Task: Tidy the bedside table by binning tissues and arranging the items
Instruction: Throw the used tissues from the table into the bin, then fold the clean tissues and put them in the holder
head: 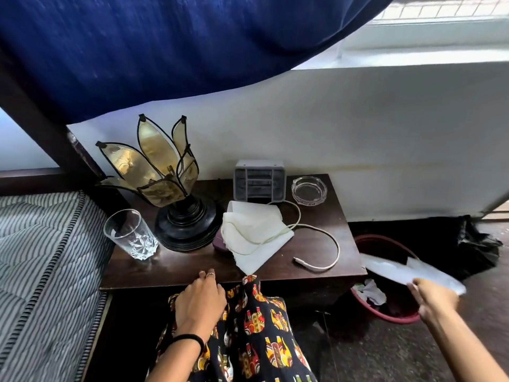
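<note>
The dark wooden bedside table [176, 267] carries a petal-shaped lamp [168, 183], a drinking glass [129, 234], white tissues [254, 235] lying over a purple object, a white cable [327, 245], a grey box [259, 181] and a glass ashtray [309, 190]. My left hand [201, 296] rests on the table's front edge and holds nothing. My right hand [433, 297] holds a white tissue [407, 271] over a red bin [385, 277] on the floor to the right of the table. Crumpled tissues [370, 292] lie inside the bin.
A striped mattress [46, 257] lies to the left of the table. A blue curtain [165, 51] hangs above, with a white wall behind. A black bag [473, 244] sits behind the bin. My patterned clothing [261, 334] is below the table edge.
</note>
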Available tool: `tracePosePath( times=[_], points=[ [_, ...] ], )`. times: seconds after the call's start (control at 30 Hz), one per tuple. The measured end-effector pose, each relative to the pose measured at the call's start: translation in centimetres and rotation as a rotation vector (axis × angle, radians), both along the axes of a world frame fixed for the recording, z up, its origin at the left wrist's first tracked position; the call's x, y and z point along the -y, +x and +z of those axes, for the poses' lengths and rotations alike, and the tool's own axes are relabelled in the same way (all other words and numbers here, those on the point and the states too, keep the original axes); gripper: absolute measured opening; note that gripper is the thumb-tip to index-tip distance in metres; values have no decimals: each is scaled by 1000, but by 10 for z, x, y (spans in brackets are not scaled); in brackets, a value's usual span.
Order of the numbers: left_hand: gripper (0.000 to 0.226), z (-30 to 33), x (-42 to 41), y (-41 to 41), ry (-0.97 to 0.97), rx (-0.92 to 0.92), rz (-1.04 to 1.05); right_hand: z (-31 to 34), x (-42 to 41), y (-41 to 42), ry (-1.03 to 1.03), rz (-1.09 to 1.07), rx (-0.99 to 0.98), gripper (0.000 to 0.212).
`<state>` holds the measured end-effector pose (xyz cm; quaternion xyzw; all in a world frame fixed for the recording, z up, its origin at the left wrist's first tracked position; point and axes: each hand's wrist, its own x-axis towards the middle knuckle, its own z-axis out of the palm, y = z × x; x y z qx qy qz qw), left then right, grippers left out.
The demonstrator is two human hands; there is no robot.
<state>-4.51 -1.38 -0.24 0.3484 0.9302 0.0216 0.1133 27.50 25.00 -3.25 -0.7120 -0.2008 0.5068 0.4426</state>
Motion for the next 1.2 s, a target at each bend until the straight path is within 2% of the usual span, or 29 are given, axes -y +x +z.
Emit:
tracePosePath(
  times=[0.07, 0.13, 0.2, 0.3, 0.37, 0.57, 0.67, 0.8, 0.97, 1.2],
  points=[
    [44, -4, -3, 0, -10, -26, -27, -16, 4, 1, -71, 18, 25, 6],
    [44, -9, -5, 1, -26, -48, -39, -33, 6, -2, -130, 74, 15, 15],
    [44, -13, -8, -1, -26, -69, -47, -33, 1, -10, -150, 117, 35, 33],
    [45, -17, -10, -1, -27, -104, -61, -28, -5, -28, -172, 189, 70, 32],
    [45, -18, -11, -3, -48, -119, -71, -21, -13, -42, -84, 269, 133, 37],
    [39, -17, -12, -8, -42, -133, -83, 37, -23, -120, 412, 649, 585, 40],
    [38, -18, -13, -10, -40, -111, -74, 57, -15, -175, 566, 890, 561, 38],
    [38, -19, -13, -11, -21, -103, -82, 59, -10, -231, 527, 1095, 569, 43],
    [41, -18, -13, -13, -32, -94, -86, 50, -17, -271, 396, 1121, 613, 47],
    [41, -19, -13, -16, -24, -63, -88, 43, -13, -299, 443, 1122, 703, 40]
  ],
)
